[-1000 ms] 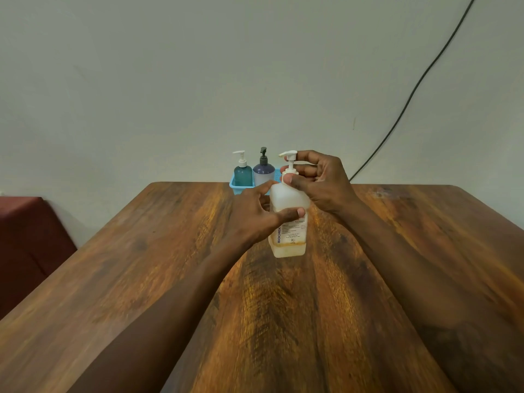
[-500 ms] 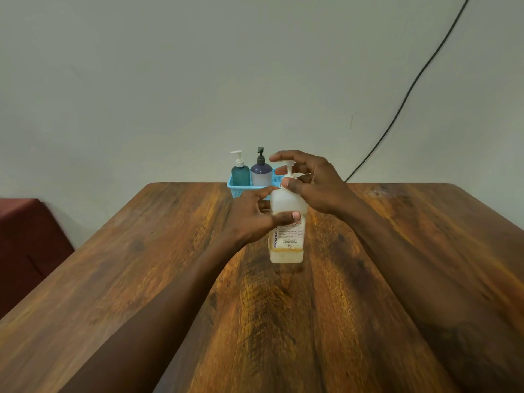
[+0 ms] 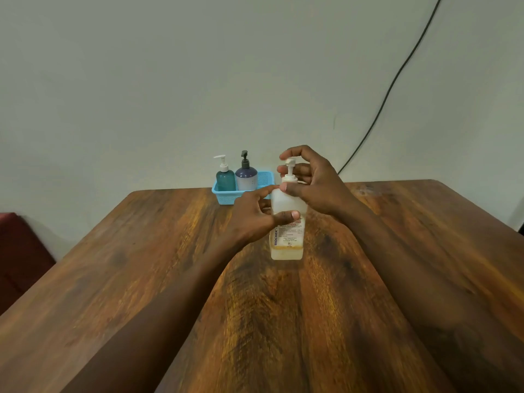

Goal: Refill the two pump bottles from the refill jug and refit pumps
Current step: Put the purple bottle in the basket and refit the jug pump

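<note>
The white pump head [image 3: 290, 160] has come round since half a second ago: it was buried under the fingers, and now its nozzle faces us with the right hand [image 3: 317, 182] arched over it. That hand pinches the pump, forefinger curled on top and thumb at the collar. The translucent white rectangular plastic bottle [image 3: 287, 202] has stayed put, upright on the midline of the brown wooden tabletop [image 3: 141, 265], nearer its far edge. Whether its base touches the wood, I can't tell. The left hand [image 3: 253, 218] grips the body, thumb across the front above the printed label.

There's only a shallow layer of yellowish liquid in the bottom. At the far edge, a light blue plastic mesh basket [image 3: 265, 177] holds a teal bottle with a white pump [image 3: 225, 180] and a purple bottle with a dark pump [image 3: 246, 177], side by side in its left part. Beyond is a pale wall [image 3: 141, 80] with a black cable [image 3: 391, 86] running down it. Something dark red [image 3: 17, 251] sits off the tabletop's left edge.
</note>
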Available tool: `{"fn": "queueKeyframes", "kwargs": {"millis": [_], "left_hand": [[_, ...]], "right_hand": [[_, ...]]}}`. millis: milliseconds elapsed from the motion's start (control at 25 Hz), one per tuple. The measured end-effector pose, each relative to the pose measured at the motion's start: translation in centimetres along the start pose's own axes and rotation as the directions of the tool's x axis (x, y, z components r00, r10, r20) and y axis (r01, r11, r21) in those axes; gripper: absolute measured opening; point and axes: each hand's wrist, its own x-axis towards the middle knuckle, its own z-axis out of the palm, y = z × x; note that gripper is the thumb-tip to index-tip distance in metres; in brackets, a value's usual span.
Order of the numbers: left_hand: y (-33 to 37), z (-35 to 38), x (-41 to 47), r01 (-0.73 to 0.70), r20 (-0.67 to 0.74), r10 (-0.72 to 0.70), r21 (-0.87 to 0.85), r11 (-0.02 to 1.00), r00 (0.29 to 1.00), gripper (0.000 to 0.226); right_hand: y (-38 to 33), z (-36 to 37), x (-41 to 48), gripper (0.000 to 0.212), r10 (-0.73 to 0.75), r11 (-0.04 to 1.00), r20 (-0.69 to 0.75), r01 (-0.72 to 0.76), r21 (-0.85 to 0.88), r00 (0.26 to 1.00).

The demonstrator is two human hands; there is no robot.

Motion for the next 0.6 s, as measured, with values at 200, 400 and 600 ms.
{"fn": "queueKeyframes", "kwargs": {"millis": [200, 400, 600], "left_hand": [[0.6, 3.0, 3.1, -0.024, -0.015, 0.024, -0.028, 0.999, 1.000, 0.056], [1.3, 7.5, 7.0, -0.091, -0.022, 0.091, 0.011, 0.996, 0.996, 0.063], [1.6, 12.3, 11.4, -0.114, -0.012, 0.114, 0.010, 0.993, 0.993, 0.069]], "right_hand": [[3.5, -1.8, -1.0, 0.083, 0.093, 0.995, -0.243, -0.101, -0.018, 0.965], [6.2, -4.1, -1.0, 0.061, 0.118, 0.979, -0.403, -0.174, -0.105, 0.908], [10.0, -6.9, 0.3, 0.088, 0.204, 0.927, -0.489, -0.328, -0.182, 0.848]]}}
